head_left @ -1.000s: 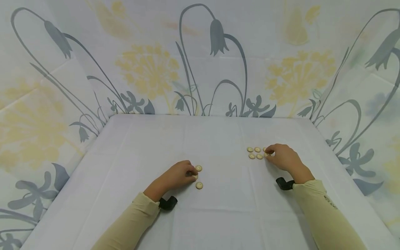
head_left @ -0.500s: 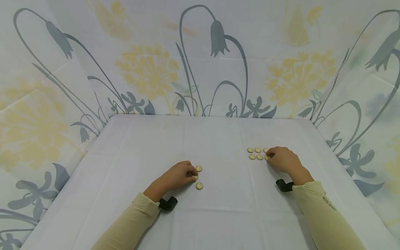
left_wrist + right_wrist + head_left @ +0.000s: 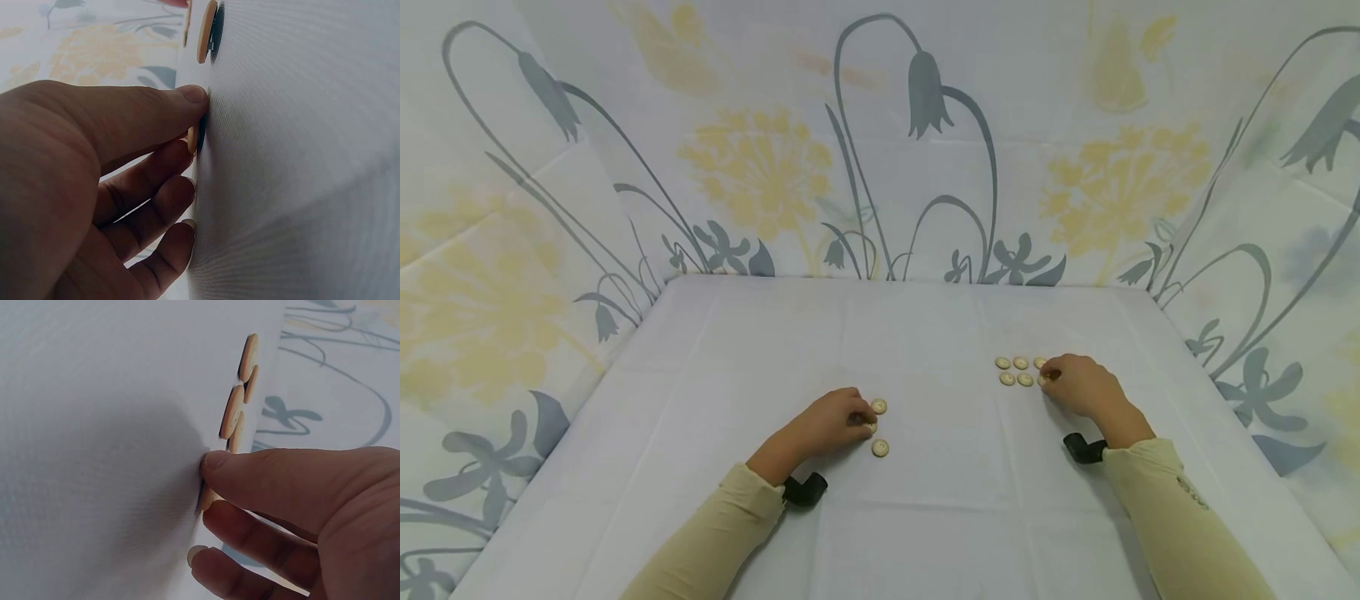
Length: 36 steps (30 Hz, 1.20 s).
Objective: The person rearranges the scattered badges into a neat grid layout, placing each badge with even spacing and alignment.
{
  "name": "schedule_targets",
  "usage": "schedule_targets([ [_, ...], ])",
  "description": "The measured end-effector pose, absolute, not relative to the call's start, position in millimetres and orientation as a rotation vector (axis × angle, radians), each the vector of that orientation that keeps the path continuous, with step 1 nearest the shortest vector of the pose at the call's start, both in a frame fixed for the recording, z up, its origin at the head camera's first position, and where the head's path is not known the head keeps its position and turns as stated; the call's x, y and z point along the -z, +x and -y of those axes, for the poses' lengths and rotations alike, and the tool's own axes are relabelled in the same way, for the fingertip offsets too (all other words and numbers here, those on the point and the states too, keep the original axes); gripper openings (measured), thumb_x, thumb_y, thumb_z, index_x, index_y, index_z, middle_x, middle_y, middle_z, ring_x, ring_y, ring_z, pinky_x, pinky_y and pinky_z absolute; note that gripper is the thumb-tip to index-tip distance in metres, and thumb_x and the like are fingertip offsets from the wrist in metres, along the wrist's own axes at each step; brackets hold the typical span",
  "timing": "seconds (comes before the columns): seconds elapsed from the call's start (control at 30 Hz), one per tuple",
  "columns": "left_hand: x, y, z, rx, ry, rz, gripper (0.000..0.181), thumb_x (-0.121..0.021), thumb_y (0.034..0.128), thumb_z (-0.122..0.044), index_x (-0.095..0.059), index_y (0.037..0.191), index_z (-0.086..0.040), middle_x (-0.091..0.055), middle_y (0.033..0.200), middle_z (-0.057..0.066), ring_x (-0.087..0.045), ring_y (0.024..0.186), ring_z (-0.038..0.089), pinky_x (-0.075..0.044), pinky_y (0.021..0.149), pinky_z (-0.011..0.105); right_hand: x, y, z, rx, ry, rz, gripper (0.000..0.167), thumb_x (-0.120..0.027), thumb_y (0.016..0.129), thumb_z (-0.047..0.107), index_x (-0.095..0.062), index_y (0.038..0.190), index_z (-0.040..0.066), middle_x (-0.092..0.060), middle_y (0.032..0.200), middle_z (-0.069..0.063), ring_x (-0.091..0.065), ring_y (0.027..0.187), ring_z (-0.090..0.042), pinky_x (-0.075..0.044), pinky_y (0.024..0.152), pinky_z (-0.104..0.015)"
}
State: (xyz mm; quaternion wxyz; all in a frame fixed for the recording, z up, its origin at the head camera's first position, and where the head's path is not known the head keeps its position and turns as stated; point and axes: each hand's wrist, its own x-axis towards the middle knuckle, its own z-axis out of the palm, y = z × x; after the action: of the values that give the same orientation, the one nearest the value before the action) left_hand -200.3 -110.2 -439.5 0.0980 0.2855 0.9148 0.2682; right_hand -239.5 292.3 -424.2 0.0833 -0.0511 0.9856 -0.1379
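My left hand [image 3: 820,427] pinches the middle wooden button [image 3: 192,140] of a short column on the white table. Beyond it lies a far button [image 3: 879,406], and on the near side another button [image 3: 880,448]. Thumb and forefinger of my right hand [image 3: 1088,390] grip a pale round button [image 3: 207,497] at the right end of the nearer of two rows. In that row a neighbouring button [image 3: 1026,379] lies to its left. The farther row has a button [image 3: 1040,362] just beyond my fingertips. Both gripped buttons are partly hidden by fingers.
The white cloth-covered table [image 3: 925,542] meets a flower-printed curtain [image 3: 880,208] at the back and sides. A black wrist device [image 3: 806,490] sits under the left sleeve, and another black device [image 3: 1084,448] under the right one.
My right hand has lowered slightly toward me over its button. The left hand keeps its place, and the buttons stay where they lie. The head view has shifted a little.
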Motion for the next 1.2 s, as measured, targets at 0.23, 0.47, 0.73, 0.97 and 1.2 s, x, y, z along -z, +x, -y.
schedule_targets([
  [0.23, 441, -200, 111, -0.805, 0.84, -2.702, 0.015, -0.071, 0.0884, -0.017, -0.073, 0.103, -0.012, -0.058, 0.089, -0.004, -0.052, 0.081, 0.008, -0.045, 0.074, 0.026, 416, -237, -285, 0.397, -0.189, -2.974, 0.036, -0.059, 0.092, 0.019, -0.064, 0.124, 0.003, -0.065, 0.118, -0.021, -0.058, 0.111, -0.043, -0.049, 0.08, -0.054],
  [0.47, 443, -203, 111, -0.79, 0.854, -2.707, 0.015, -0.071, 0.0885, -0.017, -0.074, 0.103, -0.012, -0.058, 0.089, -0.004, -0.051, 0.08, 0.007, -0.045, 0.074, 0.026, 415, -241, -277, 0.387, -0.25, -3.008, 0.034, -0.062, 0.091, 0.019, -0.065, 0.121, 0.005, -0.066, 0.114, -0.018, -0.061, 0.106, -0.04, -0.051, 0.078, -0.052],
  [0.73, 445, -204, 111, -0.795, 0.816, -2.696, 0.016, -0.071, 0.0884, -0.017, -0.073, 0.103, -0.012, -0.059, 0.09, -0.004, -0.052, 0.082, 0.008, -0.046, 0.075, 0.027, 412, -241, -260, 0.414, -0.261, -3.005, 0.033, -0.065, 0.09, 0.021, -0.067, 0.12, 0.006, -0.066, 0.114, -0.017, -0.062, 0.105, -0.037, -0.051, 0.076, -0.05],
  [0.97, 445, -204, 111, -0.781, 0.796, -2.698, 0.017, -0.072, 0.0877, -0.018, -0.073, 0.104, -0.014, -0.058, 0.09, -0.006, -0.052, 0.082, 0.008, -0.046, 0.076, 0.027, 411, -243, -248, 0.448, -0.309, -3.011, 0.032, -0.065, 0.09, 0.022, -0.068, 0.119, 0.008, -0.067, 0.112, -0.015, -0.063, 0.098, -0.034, -0.051, 0.071, -0.047],
  [1.2, 444, -204, 111, -0.818, 0.778, -2.687, 0.018, -0.072, 0.0876, -0.018, -0.073, 0.104, -0.012, -0.059, 0.091, -0.005, -0.053, 0.083, 0.008, -0.046, 0.077, 0.029, 413, -246, -234, 0.452, -0.393, -3.029, 0.031, -0.066, 0.089, 0.019, -0.068, 0.118, 0.009, -0.067, 0.11, -0.011, -0.063, 0.099, -0.031, -0.052, 0.077, -0.048],
])
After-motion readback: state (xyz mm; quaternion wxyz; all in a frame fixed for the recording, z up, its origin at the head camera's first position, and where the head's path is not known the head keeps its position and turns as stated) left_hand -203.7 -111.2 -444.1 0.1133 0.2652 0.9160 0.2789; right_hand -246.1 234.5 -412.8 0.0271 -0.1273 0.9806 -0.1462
